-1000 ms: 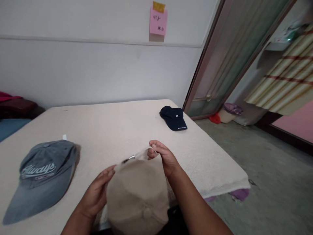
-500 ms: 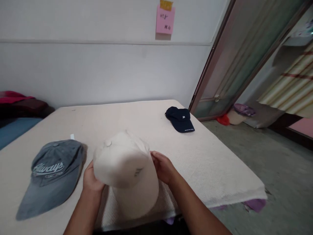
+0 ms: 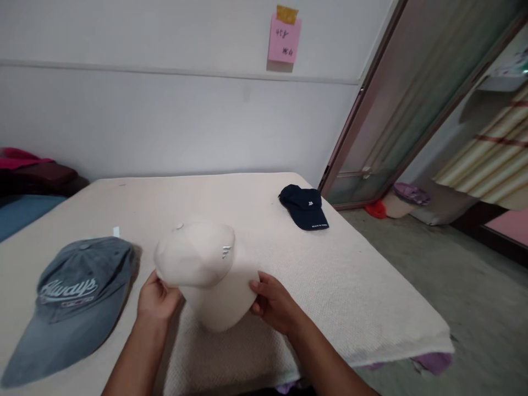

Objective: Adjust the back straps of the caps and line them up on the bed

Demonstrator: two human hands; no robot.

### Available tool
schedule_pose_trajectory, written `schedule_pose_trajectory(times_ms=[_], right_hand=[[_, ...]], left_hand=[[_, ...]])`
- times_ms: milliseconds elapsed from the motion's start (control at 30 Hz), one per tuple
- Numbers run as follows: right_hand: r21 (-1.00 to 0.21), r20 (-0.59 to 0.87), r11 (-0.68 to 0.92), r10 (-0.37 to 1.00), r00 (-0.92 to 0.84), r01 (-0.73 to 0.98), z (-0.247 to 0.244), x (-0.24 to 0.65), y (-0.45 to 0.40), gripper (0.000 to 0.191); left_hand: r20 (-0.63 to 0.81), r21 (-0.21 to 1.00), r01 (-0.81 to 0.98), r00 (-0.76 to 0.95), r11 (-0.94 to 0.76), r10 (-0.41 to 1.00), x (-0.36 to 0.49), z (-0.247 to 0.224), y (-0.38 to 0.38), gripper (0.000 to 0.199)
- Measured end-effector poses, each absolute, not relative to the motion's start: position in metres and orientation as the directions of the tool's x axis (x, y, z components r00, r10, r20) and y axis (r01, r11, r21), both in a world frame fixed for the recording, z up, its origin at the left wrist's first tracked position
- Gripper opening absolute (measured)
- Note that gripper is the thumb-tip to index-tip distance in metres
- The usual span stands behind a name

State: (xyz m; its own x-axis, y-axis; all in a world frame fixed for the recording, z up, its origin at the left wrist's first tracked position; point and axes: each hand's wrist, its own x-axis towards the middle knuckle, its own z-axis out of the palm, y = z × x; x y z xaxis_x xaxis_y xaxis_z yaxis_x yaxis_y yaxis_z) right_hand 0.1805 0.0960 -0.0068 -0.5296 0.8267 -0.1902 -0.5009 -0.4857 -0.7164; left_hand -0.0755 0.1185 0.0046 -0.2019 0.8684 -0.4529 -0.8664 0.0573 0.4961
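Bkgd from my end: pale wall (image 3: 165, 126) w/ a pink note (image 3: 284, 41) under a strip of brown tape (image 3: 287, 15), handwriting on it. R of that, a framed door (image 3: 396, 110), then a striped curtain (image 3: 490, 159) & a bin (image 3: 398, 202) on the grey floor (image 3: 416, 247). Wide surface in front has a cream cover (image 3: 363, 291), textured; bit of purple cloth (image 3: 433, 362) shows under its near R edge.

I have the off-white cap (image 3: 193, 256) front & ctr, nr the close edge of the cover, btwn both hands. Crown up, small logo facing R, brim pointing R & toward me. L hand (image 3: 159, 300) is clamped on the crown's lower L edge; most fingertips hidden behind it. R hand (image 3: 272, 302) pinches the brim's R edge, thumb on top, fingers below. Can't tell if the cap's underside touches the cover.

Grey cap (image 3: 68, 313) w/ white "Always" lettering sits L of the L hand, apart from it. Navy cap (image 3: 304, 206) lies farther off, by the cover's far R edge, well apart from the R hand.
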Motion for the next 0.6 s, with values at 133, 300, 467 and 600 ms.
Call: schedule_pose_trajectory(times_ms=[133,300,467,600], right_hand=[[-0.746,-0.128,-0.362,0.902,-0.412,-0.559,0.000,0.191,0.121,0.036],[-0.772,-0.069,-0.106,0.994,-0.084,-0.627,0.002,0.215,0.182,0.032],[-0.769,-0.121,-0.017,0.985,0.120,-0.639,-0.018,0.241,0.255,0.033],[-0.766,-0.224,-0.010,0.941,0.253,-0.643,-0.045,0.257,0.289,0.033]], left_hand=[[-0.509,0.408,-0.910,-0.155,0.079,0.847,-0.058,0.004,0.115,0.021],[-0.524,0.334,-0.925,-0.021,0.183,0.851,-0.038,0.006,0.111,0.021],[-0.582,0.332,-0.910,0.011,0.250,0.813,-0.026,0.006,0.109,0.015],[-0.589,0.386,-0.882,-0.011,0.270,0.808,-0.015,0.005,0.108,0.012]])
